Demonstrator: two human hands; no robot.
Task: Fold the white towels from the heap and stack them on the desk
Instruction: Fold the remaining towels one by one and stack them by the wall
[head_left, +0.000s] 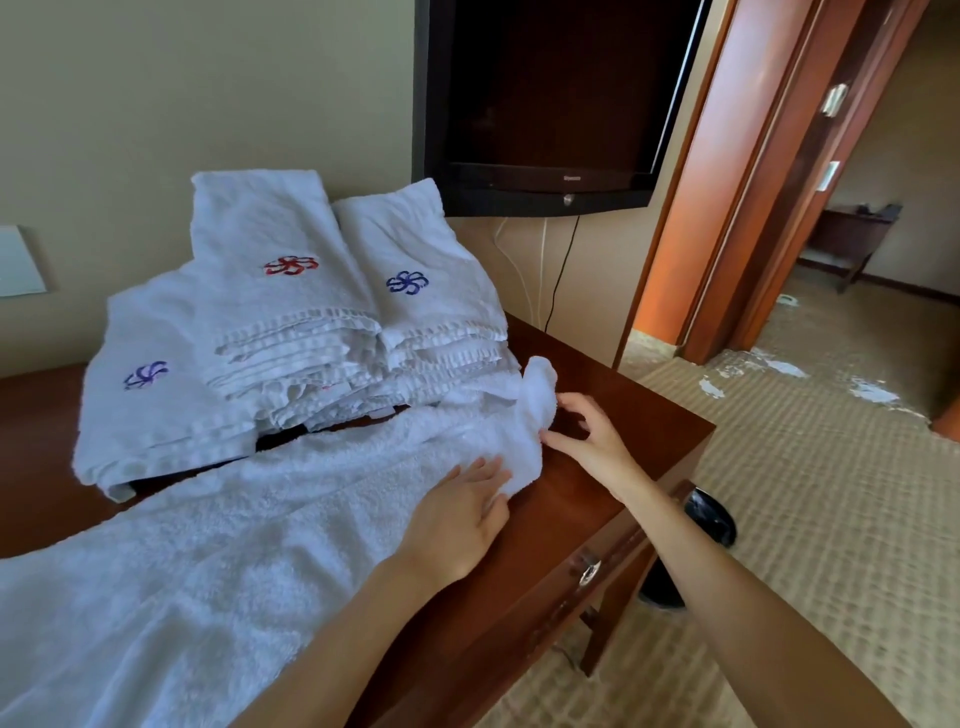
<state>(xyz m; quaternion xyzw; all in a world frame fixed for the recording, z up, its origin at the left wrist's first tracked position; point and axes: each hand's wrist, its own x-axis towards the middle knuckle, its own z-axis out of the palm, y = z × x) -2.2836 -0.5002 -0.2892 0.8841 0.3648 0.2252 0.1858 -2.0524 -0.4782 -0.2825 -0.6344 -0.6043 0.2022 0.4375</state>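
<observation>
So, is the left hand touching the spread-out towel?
Touching. The head view shows the left hand lying flat on the towel, its straight fingers resting on the cloth near its right end, with no gap visible.
</observation>
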